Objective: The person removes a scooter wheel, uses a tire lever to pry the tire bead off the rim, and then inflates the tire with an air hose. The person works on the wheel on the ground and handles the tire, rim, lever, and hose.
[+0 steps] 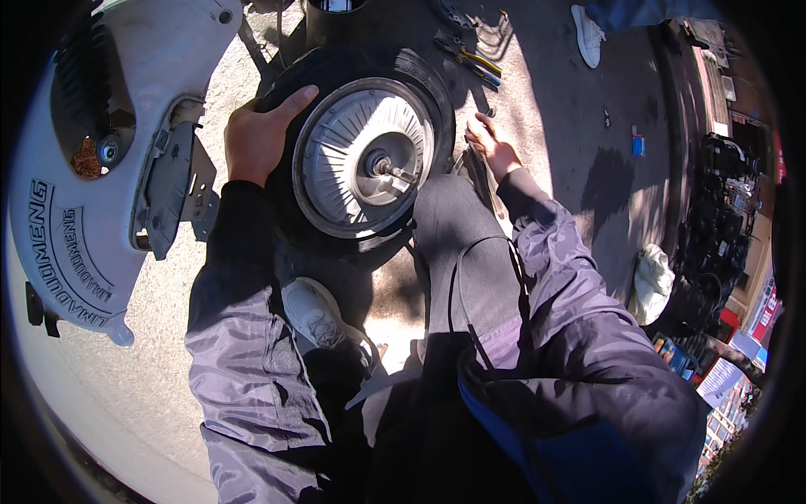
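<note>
In front of me stands a wheel with a black tyre (290, 197) and a silver ribbed hub (336, 155); a short axle (395, 172) sticks out of its middle. My left hand (256, 143) grips the tyre's left side, its thumb laid over the sidewall and the other fingers hidden behind. To the right of the tyre, my right hand (494, 144) is closed with its fingers curled together. A small dark end shows above those fingers, but what they hold cannot be made out. My knee (457, 210) is close against the wheel's lower right.
A pale scooter body (92, 244) with a metal bracket (172, 189) fills the left side. Yellow-handled pliers (477, 60) and other tools lie beyond the wheel. Another person's white shoe (588, 38) is at the far right, with a white bag (652, 284) and dark machine parts (722, 218) nearer.
</note>
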`<state>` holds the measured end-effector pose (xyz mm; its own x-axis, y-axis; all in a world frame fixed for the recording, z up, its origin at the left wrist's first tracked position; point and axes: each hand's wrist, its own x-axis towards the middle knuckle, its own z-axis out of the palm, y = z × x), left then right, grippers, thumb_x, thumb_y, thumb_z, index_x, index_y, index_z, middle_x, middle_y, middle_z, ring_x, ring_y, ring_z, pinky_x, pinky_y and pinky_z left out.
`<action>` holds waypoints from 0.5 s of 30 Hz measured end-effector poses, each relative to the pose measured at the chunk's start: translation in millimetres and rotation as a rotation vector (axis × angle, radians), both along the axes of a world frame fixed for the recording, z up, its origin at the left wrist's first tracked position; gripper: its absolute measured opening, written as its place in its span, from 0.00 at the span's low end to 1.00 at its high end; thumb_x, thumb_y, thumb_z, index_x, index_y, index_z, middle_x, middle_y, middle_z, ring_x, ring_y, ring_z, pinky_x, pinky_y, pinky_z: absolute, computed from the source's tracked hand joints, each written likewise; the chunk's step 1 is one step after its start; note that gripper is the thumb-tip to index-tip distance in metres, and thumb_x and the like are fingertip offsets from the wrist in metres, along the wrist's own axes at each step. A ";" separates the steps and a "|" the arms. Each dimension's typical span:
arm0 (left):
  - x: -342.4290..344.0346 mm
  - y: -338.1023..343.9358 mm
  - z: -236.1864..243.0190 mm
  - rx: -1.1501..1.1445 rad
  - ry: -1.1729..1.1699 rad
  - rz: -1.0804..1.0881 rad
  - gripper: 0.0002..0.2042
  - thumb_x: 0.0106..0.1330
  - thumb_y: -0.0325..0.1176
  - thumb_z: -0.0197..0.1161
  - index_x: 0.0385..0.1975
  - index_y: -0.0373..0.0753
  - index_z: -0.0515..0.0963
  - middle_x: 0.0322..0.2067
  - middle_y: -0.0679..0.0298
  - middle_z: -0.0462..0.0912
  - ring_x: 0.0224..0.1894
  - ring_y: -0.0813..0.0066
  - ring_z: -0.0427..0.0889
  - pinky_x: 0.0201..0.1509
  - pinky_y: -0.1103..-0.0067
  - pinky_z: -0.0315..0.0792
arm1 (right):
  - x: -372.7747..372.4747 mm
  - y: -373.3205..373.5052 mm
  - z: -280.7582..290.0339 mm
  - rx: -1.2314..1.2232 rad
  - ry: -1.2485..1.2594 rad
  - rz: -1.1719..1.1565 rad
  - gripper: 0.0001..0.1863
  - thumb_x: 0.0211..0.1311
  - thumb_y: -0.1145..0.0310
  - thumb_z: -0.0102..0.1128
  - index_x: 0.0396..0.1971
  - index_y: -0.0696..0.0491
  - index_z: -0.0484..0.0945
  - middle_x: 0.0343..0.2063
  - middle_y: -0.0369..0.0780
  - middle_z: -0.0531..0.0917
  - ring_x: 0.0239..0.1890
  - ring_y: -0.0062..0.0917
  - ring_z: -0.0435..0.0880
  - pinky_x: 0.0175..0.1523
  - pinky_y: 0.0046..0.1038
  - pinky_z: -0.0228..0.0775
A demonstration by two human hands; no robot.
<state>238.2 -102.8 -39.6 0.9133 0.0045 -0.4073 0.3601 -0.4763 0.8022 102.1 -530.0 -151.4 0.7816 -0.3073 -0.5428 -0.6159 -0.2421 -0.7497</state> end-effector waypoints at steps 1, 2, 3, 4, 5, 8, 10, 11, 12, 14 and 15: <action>-1.0 -0.9 0.8 0.005 -0.022 -0.004 0.37 0.54 0.62 0.80 0.42 0.25 0.89 0.38 0.52 0.92 0.40 0.64 0.89 0.53 0.70 0.79 | 7.8 17.6 -0.3 0.203 -0.076 0.015 0.50 0.70 0.34 0.64 0.77 0.57 0.65 0.66 0.50 0.80 0.68 0.37 0.78 0.72 0.35 0.68; -1.4 -1.5 1.8 0.016 -0.045 0.001 0.37 0.55 0.62 0.80 0.41 0.25 0.89 0.37 0.53 0.92 0.39 0.64 0.89 0.53 0.70 0.79 | 19.1 34.3 -3.4 0.201 -0.069 0.014 0.46 0.74 0.37 0.63 0.76 0.59 0.65 0.69 0.47 0.78 0.68 0.35 0.78 0.75 0.37 0.66; -1.6 -1.5 2.7 0.028 -0.059 0.005 0.36 0.55 0.62 0.80 0.41 0.26 0.89 0.36 0.53 0.92 0.38 0.65 0.89 0.52 0.71 0.79 | 29.4 47.3 -5.8 0.349 -0.012 -0.083 0.46 0.73 0.38 0.63 0.75 0.60 0.66 0.69 0.47 0.78 0.68 0.36 0.78 0.75 0.38 0.65; -2.0 -1.2 3.5 0.047 -0.065 0.003 0.36 0.55 0.61 0.81 0.41 0.26 0.89 0.36 0.54 0.92 0.38 0.66 0.89 0.52 0.71 0.79 | 38.4 56.2 -8.0 0.556 -0.015 -0.084 0.46 0.73 0.38 0.64 0.75 0.61 0.67 0.69 0.47 0.79 0.69 0.36 0.78 0.76 0.38 0.65; -2.0 -1.3 3.4 0.063 -0.055 -0.005 0.35 0.55 0.61 0.81 0.41 0.26 0.89 0.37 0.54 0.92 0.39 0.66 0.89 0.51 0.71 0.79 | 41.9 61.2 -10.2 0.526 0.035 -0.174 0.46 0.73 0.38 0.64 0.74 0.61 0.69 0.68 0.47 0.79 0.69 0.36 0.78 0.76 0.38 0.65; -1.6 0.5 -0.4 0.057 -0.024 0.007 0.34 0.57 0.59 0.81 0.43 0.27 0.89 0.38 0.54 0.93 0.40 0.67 0.89 0.52 0.72 0.79 | 44.0 64.0 -20.7 0.597 0.010 -0.226 0.44 0.73 0.38 0.63 0.72 0.61 0.71 0.68 0.47 0.80 0.67 0.35 0.80 0.75 0.38 0.67; -1.6 0.6 -6.1 0.034 0.000 0.015 0.32 0.58 0.57 0.81 0.45 0.27 0.89 0.40 0.54 0.93 0.41 0.67 0.89 0.53 0.73 0.79 | 44.5 55.8 -25.7 0.650 0.051 -0.285 0.41 0.68 0.42 0.70 0.69 0.60 0.76 0.64 0.46 0.83 0.65 0.36 0.81 0.74 0.39 0.68; -2.6 2.0 -8.6 0.020 0.001 0.024 0.32 0.59 0.55 0.80 0.45 0.27 0.89 0.41 0.54 0.93 0.42 0.67 0.89 0.54 0.73 0.79 | 45.8 51.5 -27.3 0.656 0.070 -0.324 0.40 0.66 0.45 0.73 0.67 0.59 0.77 0.63 0.46 0.84 0.64 0.37 0.82 0.73 0.40 0.69; -2.3 2.6 -11.5 0.009 0.004 0.032 0.31 0.60 0.54 0.80 0.46 0.27 0.89 0.41 0.54 0.93 0.43 0.67 0.90 0.54 0.73 0.79 | 47.3 47.1 -28.9 0.680 0.073 -0.342 0.40 0.63 0.47 0.76 0.66 0.59 0.78 0.62 0.46 0.85 0.63 0.39 0.83 0.71 0.41 0.71; -4.0 3.9 -15.4 0.041 0.011 0.040 0.30 0.62 0.51 0.80 0.49 0.27 0.88 0.44 0.54 0.92 0.45 0.67 0.89 0.57 0.73 0.78 | 50.3 41.0 -30.3 0.784 0.075 -0.328 0.39 0.56 0.52 0.79 0.64 0.59 0.80 0.60 0.46 0.86 0.60 0.39 0.84 0.69 0.42 0.73; -5.4 4.7 -16.1 0.048 0.011 0.045 0.30 0.62 0.51 0.80 0.50 0.26 0.87 0.45 0.54 0.92 0.46 0.67 0.89 0.58 0.73 0.78 | 51.1 39.3 -30.3 0.800 0.090 -0.322 0.39 0.56 0.52 0.79 0.64 0.59 0.80 0.59 0.46 0.87 0.59 0.40 0.85 0.69 0.43 0.74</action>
<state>232.7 -98.2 -55.7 0.9073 0.0650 -0.4154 0.3904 -0.4970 0.7750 153.1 -490.7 -181.6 0.6660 -0.0053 -0.7459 -0.6291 0.5333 -0.5655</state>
